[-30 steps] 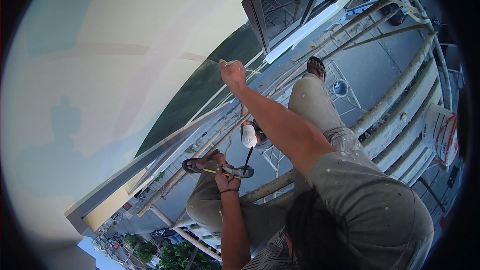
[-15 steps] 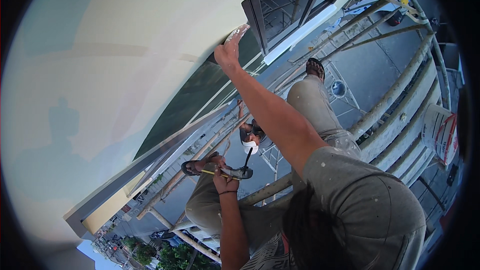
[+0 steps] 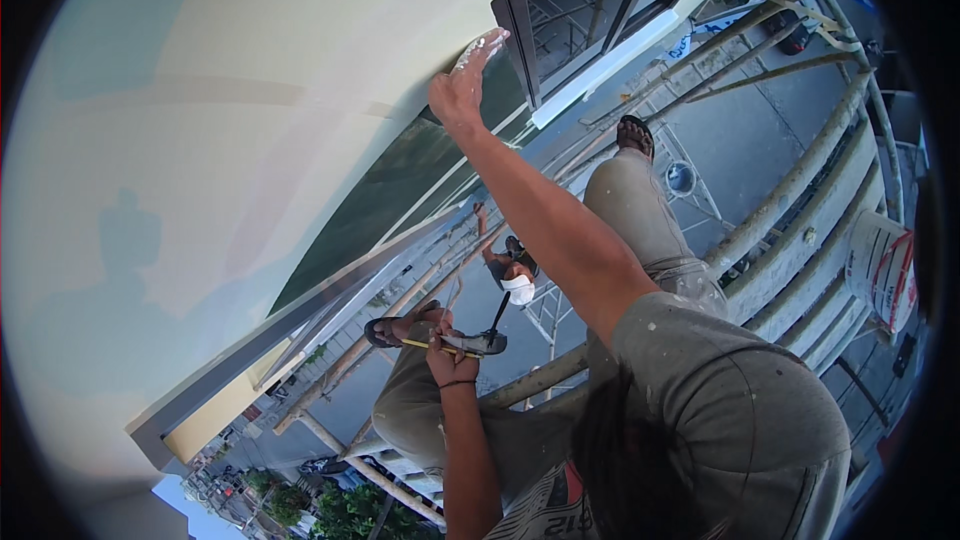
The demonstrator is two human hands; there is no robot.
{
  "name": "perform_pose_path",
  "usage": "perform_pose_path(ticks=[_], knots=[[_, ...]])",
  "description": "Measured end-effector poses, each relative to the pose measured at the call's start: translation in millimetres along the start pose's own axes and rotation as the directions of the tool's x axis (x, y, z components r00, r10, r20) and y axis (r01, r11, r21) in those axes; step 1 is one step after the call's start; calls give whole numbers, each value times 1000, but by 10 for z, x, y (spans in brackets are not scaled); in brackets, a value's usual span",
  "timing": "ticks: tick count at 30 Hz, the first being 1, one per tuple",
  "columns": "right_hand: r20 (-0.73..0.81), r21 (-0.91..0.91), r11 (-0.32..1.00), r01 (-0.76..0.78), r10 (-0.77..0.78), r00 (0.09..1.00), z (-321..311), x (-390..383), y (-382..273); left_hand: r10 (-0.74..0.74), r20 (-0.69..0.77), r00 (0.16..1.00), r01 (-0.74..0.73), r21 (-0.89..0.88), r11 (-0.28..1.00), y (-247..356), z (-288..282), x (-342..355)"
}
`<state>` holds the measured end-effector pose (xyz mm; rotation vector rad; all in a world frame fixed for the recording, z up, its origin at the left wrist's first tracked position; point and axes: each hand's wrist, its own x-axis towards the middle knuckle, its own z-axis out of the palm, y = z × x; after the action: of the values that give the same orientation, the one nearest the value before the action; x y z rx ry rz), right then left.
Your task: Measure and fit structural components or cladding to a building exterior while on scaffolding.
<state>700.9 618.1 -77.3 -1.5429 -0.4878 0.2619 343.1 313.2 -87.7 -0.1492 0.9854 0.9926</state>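
Note:
My right hand (image 3: 465, 80) reaches up to the cream wall (image 3: 200, 40), its fingers stretched out and streaked with white along the edge beside the dark window frame (image 3: 507, 30). Just below lies a dark green wall band (image 3: 380, 210). My left hand (image 3: 447, 358), low in front of me, grips a grey flat tool (image 3: 482, 342) with a yellow strip and an upright black piece; its exact kind is unclear.
My sandalled feet rest on scaffold bars (image 3: 775, 200) high above the pavement. A white bucket (image 3: 878, 270) hangs at the right. Another person in a white cap (image 3: 517, 288) is on the scaffold below; a pail (image 3: 680, 180) is also below. Treetops show at the bottom.
My right hand has moved up along the wall toward the window, its fingers now extended. The person below has shifted the head. My left hand stays put.

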Motion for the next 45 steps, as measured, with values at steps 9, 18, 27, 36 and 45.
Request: perform_pose_path(ticks=[9, 18, 27, 36, 45], knots=[[170, 46, 942, -333, 321, 932, 131, -71, 148, 64, -144, 988, -61, 23, 998, 83, -11, -45], [25, -72, 997, -2, 4, 1000, 150, -107, -122, 84, -191, 978, -80, 28, 996, 66, 8, -116], [307, 424, 694, -582, 494, 813, -295, 277, 718, 22, -48, 999, -23, -24, 999, -134, 129, 68], [25, -52, 999, 3, -1, 1000, -76, 289, -156, 143, -291, 946, -140, 32, 990, -2, 247, 9], [816, -372, 740, -560, 548, 182, -224, -334, -712, 150, -234, 961, -159, -17, 987, 36, 339, -20]])
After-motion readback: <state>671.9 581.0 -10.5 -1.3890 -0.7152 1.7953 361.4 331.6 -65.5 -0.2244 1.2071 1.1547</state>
